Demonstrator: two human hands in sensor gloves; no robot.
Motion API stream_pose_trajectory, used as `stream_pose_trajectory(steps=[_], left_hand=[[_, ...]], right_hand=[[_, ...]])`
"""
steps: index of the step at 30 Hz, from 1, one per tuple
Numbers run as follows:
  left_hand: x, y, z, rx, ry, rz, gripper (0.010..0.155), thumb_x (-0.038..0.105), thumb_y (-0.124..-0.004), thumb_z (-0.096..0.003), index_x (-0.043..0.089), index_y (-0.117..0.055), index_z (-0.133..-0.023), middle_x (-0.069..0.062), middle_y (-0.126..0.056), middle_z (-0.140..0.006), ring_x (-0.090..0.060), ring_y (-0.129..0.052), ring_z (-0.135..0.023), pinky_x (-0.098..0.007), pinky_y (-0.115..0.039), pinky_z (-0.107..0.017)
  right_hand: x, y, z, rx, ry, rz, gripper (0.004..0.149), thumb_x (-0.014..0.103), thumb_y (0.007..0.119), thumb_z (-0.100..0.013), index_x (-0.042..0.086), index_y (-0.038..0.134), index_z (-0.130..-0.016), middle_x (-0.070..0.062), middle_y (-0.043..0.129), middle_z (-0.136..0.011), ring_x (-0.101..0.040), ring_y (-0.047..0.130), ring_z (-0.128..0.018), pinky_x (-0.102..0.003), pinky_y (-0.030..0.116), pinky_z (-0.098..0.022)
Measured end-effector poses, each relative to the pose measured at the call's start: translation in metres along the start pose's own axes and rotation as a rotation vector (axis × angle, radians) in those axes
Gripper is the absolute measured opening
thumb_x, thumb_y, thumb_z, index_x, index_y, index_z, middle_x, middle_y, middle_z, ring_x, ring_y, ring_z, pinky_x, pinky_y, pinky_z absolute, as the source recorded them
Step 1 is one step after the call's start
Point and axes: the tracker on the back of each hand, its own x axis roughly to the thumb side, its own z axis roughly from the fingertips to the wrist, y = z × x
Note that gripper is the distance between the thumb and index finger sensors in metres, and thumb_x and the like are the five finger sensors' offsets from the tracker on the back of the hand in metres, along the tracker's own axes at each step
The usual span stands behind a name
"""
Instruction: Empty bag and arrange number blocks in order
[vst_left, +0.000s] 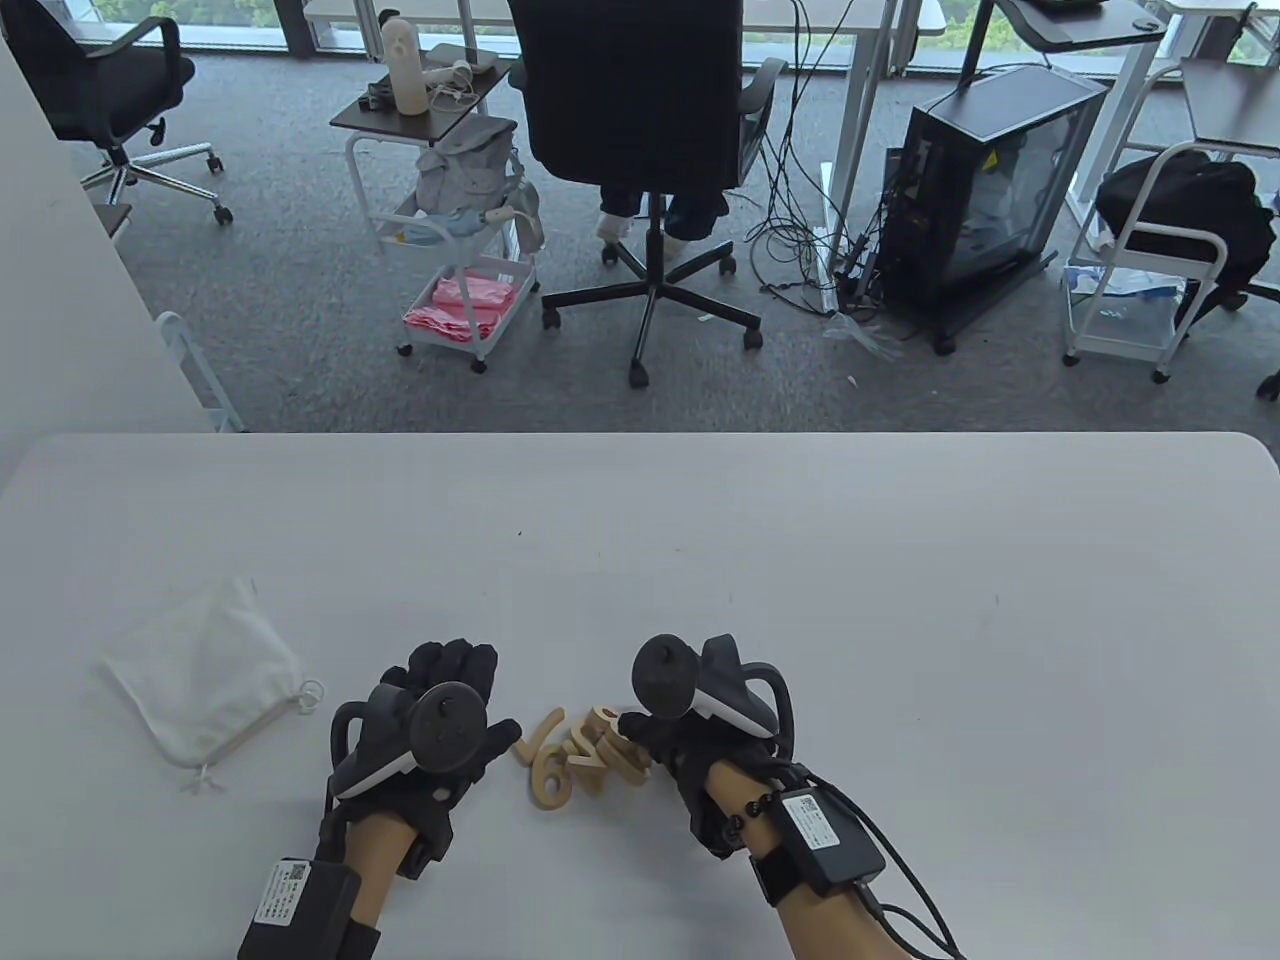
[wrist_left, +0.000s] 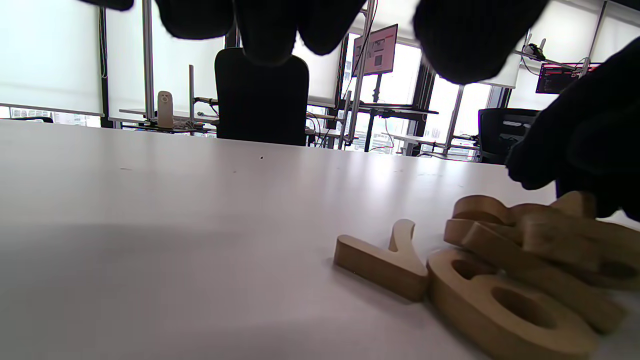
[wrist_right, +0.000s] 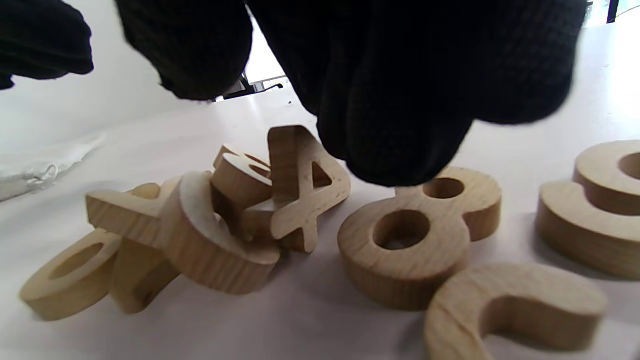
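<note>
An office with grey carpet lies beyond the far edge of a white table (vst_left: 800, 540): a black swivel chair (vst_left: 640, 110) with someone's feet under it, a small rolling cart (vst_left: 455, 200) to its left, a black computer case (vst_left: 985, 190) to its right and cables trailing on the floor between them.

On the table, near the left, lies a white drawstring bag (vst_left: 200, 680), flat and crumpled, well apart from the blocks. The wooden number blocks (vst_left: 585, 755) sit in a loose heap close to the near edge, between the two hands. In the right wrist view a 4 (wrist_right: 302, 185) leans tilted against other pieces, an 8 (wrist_right: 415, 235) lies flat just to its right, and more curved pieces lie around them, some stacked on one another. In the left wrist view a 6 (wrist_left: 505, 305) lies flat with a thin piece touching its left side.

The left hand (vst_left: 440, 730) is just left of the heap, its fingers spread and fairly straight, holding nothing. The right hand (vst_left: 690, 740) is over the right side of the heap with its fingers pointing down among the blocks; the fingertips (wrist_right: 400, 125) hang close above the 8, and I cannot tell whether they have hold of any piece
</note>
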Motion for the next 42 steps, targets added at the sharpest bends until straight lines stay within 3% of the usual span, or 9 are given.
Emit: stream_pose_trajectory(steps=[5,9,16,20,29,36,42], left_hand=[[0.000,0.002,0.001,0.012,-0.001,0.001,0.081,0.051,-0.073,-0.0525,0.004,-0.049,-0.113,-0.031,-0.049,-0.114,-0.063,-0.052,-0.103,-0.080,-0.047,-0.066],[-0.001,0.003,0.001,0.017,-0.003,0.001,0.081,0.051,-0.073,-0.0524,0.004,-0.049,-0.113,-0.031,-0.049,-0.114,-0.064,-0.052,-0.103,-0.080,-0.047,-0.066],[-0.002,0.004,0.002,0.028,-0.002,0.009,0.080,0.051,-0.073,-0.0525,0.004,-0.049,-0.113,-0.031,-0.049,-0.114,-0.063,-0.052,-0.103,-0.080,-0.046,-0.066],[-0.002,0.004,0.002,0.029,0.000,0.009,0.081,0.051,-0.074,-0.0524,0.004,-0.049,-0.113,-0.031,-0.049,-0.114,-0.063,-0.052,-0.103,-0.080,-0.046,-0.066],[-0.003,0.005,0.003,0.032,-0.001,0.014,0.081,0.051,-0.074,-0.0524,0.004,-0.049,-0.113,-0.031,-0.049,-0.114,-0.064,-0.052,-0.103,-0.080,-0.046,-0.066],[-0.002,0.004,0.003,0.022,-0.010,0.004,0.080,0.050,-0.074,-0.0523,0.004,-0.050,-0.113,-0.031,-0.049,-0.114,-0.064,-0.052,-0.103,-0.080,-0.046,-0.066],[0.002,0.001,0.002,0.003,-0.023,-0.008,0.080,0.051,-0.074,-0.0521,0.005,-0.050,-0.113,-0.030,-0.050,-0.114,-0.063,-0.052,-0.103,-0.080,-0.046,-0.066]], right_hand=[[0.008,0.007,-0.008,-0.003,0.056,0.101,0.054,0.037,0.085,-0.048,0.002,0.084,-0.090,-0.014,0.101,-0.064,-0.024,0.106,-0.032,-0.033,0.094,-0.021],[0.008,0.006,-0.010,-0.005,0.074,0.085,0.046,0.032,0.086,-0.049,0.004,0.088,-0.085,-0.015,0.102,-0.062,-0.022,0.106,-0.030,-0.032,0.094,-0.019],[-0.013,-0.015,-0.017,-0.055,0.144,0.012,0.042,0.028,0.087,-0.049,0.005,0.088,-0.085,-0.017,0.101,-0.067,-0.025,0.106,-0.033,-0.033,0.094,-0.022],[-0.023,-0.012,-0.029,-0.052,0.197,-0.057,0.042,0.025,0.087,-0.049,0.004,0.088,-0.085,-0.018,0.101,-0.068,-0.025,0.107,-0.034,-0.034,0.095,-0.023],[-0.041,-0.001,-0.042,-0.026,0.259,0.063,0.038,0.023,0.087,-0.048,0.008,0.092,-0.082,-0.018,0.104,-0.069,-0.024,0.108,-0.035,-0.034,0.096,-0.024],[-0.040,0.000,-0.041,-0.041,0.257,0.184,0.039,0.026,0.090,-0.046,0.010,0.092,-0.081,-0.015,0.104,-0.069,-0.024,0.108,-0.036,-0.034,0.095,-0.025],[-0.037,-0.018,-0.020,-0.083,0.180,0.193,0.043,0.030,0.086,-0.048,0.009,0.088,-0.086,-0.016,0.099,-0.075,-0.029,0.107,-0.045,-0.039,0.094,-0.032]])
